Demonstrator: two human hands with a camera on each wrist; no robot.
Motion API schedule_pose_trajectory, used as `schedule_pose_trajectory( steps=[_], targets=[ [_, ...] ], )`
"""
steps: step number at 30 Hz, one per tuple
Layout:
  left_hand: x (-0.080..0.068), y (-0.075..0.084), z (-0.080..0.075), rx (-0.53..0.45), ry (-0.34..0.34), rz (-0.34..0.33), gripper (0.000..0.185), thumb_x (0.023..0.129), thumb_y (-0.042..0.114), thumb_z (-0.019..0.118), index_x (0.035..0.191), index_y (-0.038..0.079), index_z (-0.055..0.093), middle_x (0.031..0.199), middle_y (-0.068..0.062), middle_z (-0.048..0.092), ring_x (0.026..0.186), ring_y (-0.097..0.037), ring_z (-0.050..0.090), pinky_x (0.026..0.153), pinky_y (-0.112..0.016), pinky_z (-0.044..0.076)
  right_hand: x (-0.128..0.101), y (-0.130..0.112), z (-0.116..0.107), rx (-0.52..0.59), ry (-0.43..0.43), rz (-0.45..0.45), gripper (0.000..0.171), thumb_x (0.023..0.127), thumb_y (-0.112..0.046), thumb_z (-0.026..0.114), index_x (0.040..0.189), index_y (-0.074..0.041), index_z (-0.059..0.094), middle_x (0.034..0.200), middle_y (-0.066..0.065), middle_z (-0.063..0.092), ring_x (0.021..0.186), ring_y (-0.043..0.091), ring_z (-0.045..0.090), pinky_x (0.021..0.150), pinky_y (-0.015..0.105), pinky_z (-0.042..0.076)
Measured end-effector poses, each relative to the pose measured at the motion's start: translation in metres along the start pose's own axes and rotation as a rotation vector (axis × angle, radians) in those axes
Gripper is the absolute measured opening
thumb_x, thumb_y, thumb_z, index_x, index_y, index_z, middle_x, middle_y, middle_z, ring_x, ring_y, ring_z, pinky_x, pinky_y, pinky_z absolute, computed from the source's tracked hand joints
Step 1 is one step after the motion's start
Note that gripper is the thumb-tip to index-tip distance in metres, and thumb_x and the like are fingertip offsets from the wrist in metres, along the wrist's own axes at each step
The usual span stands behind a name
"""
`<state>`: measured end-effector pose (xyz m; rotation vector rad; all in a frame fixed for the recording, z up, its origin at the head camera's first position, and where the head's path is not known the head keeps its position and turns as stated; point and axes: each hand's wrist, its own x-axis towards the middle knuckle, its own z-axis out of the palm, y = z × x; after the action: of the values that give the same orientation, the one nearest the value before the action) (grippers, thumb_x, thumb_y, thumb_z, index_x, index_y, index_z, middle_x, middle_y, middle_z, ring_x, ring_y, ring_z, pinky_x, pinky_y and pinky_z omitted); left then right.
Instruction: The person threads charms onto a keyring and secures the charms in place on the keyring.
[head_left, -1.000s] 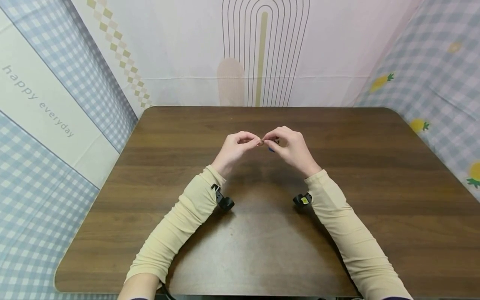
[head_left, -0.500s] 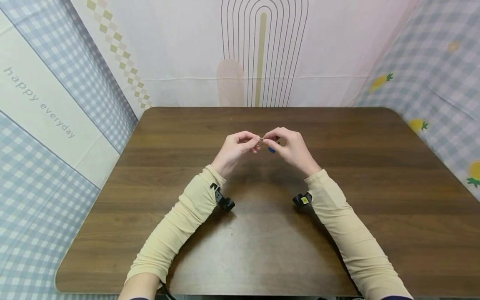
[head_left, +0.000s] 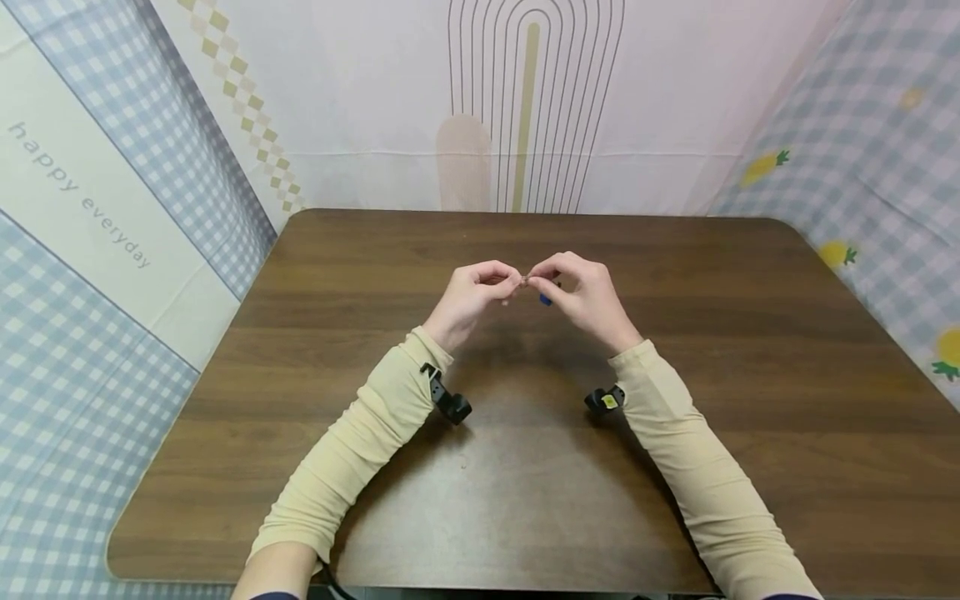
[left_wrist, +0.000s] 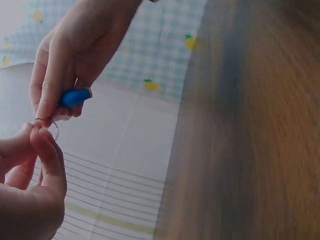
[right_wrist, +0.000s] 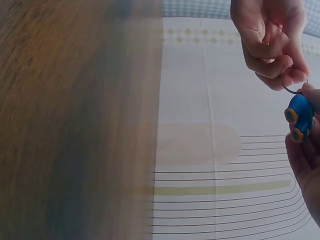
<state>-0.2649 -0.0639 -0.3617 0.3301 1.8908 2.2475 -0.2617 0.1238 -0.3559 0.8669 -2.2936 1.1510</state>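
Over the table [head_left: 360, 533], I see the left hand [head_left: 467, 302] and right hand [head_left: 583, 293] both pinching a thin metal ring [right_wrist: 286, 90], blue toy [right_wrist: 301, 111] beside the right fingers; I'd guess toy light and smooth, ring stiff, slippery, best held by its edge.

Room between the wrist cameras [head_left: 452, 407], up to fingers [head_left: 495, 269] and ring [right_wrist: 283, 85].

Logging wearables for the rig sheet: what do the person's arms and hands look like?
Left hand and right hand: ungloved. Wrinkled pale-yellow sleeves on both forearms. Black device at each wrist; the right one has a yellow-green patch. Dark edging beyond the sleeves.
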Motion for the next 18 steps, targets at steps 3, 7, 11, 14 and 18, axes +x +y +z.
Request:
schedule_pose_trajectory(
  steps=[3, 7, 11, 14, 18],
  targets=[
    [-0.0003, -0.0005, 0.0013, -0.095, -0.012, -0.005, 0.007, 0.092, -0.003, 0.059, 0.097, -0.006, 0.063, 0.077, 0.001, 0.065, 0.072, -0.01, 0.06, 0.087, -0.037, 0.05, -0.0001, -0.0004, -0.0012, 0.039, 0.021, -0.009, 0.007, 0.085, -0.008, 0.073, 0.091, -0.006, 0.073, 0.085, 0.008, 0.07, 0.076, 0.001, 0.056, 0.065, 0.019, 0.045],
    [-0.0006, -0.0016, 0.0, -0.128, -0.041, -0.023, 0.008, 0.094, -0.001, 0.058, 0.091, 0.0, 0.065, 0.077, -0.001, 0.067, 0.072, -0.01, 0.061, 0.084, -0.031, 0.052, -0.0009, 0.0012, -0.0008, 0.039, 0.024, -0.029, 0.007, 0.085, -0.008, 0.073, 0.092, -0.006, 0.072, 0.085, 0.007, 0.071, 0.078, 0.001, 0.057, 0.065, 0.022, 0.045],
    [-0.0022, 0.0001, -0.0003, 0.059, -0.019, -0.018, 0.008, 0.092, 0.01, 0.065, 0.093, 0.003, 0.069, 0.077, 0.005, 0.068, 0.072, -0.008, 0.058, 0.071, -0.023, 0.047, -0.0008, 0.0024, 0.001, 0.007, 0.018, -0.084, 0.007, 0.084, -0.005, 0.073, 0.091, -0.004, 0.072, 0.085, 0.007, 0.07, 0.078, 0.008, 0.058, 0.066, 0.024, 0.048],
    [-0.0036, 0.003, 0.0001, 0.218, 0.0, 0.01, 0.016, 0.09, 0.016, 0.068, 0.099, 0.002, 0.069, 0.081, 0.008, 0.069, 0.077, -0.007, 0.06, 0.076, -0.025, 0.048, 0.0001, 0.0016, 0.0014, -0.009, 0.022, -0.116, 0.007, 0.083, -0.004, 0.074, 0.09, -0.004, 0.072, 0.084, 0.007, 0.07, 0.078, 0.01, 0.058, 0.066, 0.021, 0.048],
    [-0.004, 0.0052, 0.0, 0.235, -0.013, 0.019, 0.013, 0.091, 0.015, 0.067, 0.098, 0.003, 0.068, 0.086, 0.003, 0.069, 0.083, -0.009, 0.063, 0.083, -0.029, 0.049, 0.0002, 0.0009, 0.0007, -0.014, 0.028, -0.125, 0.007, 0.083, -0.004, 0.074, 0.09, -0.004, 0.072, 0.083, 0.006, 0.07, 0.077, 0.009, 0.058, 0.068, 0.016, 0.046]
  ],
)
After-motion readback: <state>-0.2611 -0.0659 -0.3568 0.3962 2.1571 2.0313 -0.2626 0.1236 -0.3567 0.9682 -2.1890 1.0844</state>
